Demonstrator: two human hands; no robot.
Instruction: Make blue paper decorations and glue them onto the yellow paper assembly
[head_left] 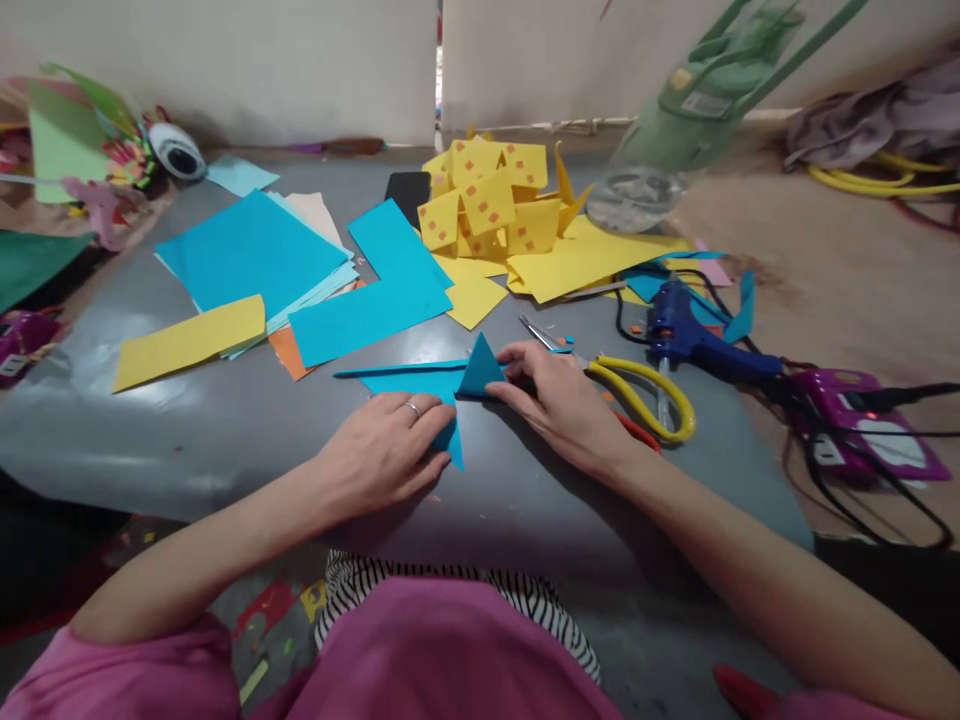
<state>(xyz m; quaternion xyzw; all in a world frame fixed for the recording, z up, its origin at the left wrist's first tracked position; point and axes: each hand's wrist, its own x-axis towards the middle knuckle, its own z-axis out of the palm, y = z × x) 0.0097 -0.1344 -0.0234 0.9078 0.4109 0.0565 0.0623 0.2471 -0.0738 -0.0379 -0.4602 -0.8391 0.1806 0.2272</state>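
Observation:
A folded sheet of blue paper [477, 374] lies on the grey table in front of me, with a triangular flap standing up at its right side. My left hand [382, 445] rests flat over the paper's near left part, fingers stretched out, a ring on one finger. With thumb and fingertips my right hand [551, 400] pinches the right edge of the raised flap. Just beyond the right hand are scissors [645, 390] with yellow handles, partly covered by it. The part of the paper under my left palm is hidden.
Blue sheets [247, 250] are stacked at the left, beside a yellow strip [191, 340]. A folded yellow paper piece with orange squares [484, 200] stands at the back. To the right are a blue glue gun [690, 335], a purple power strip [862, 425] and a green bottle [660, 150].

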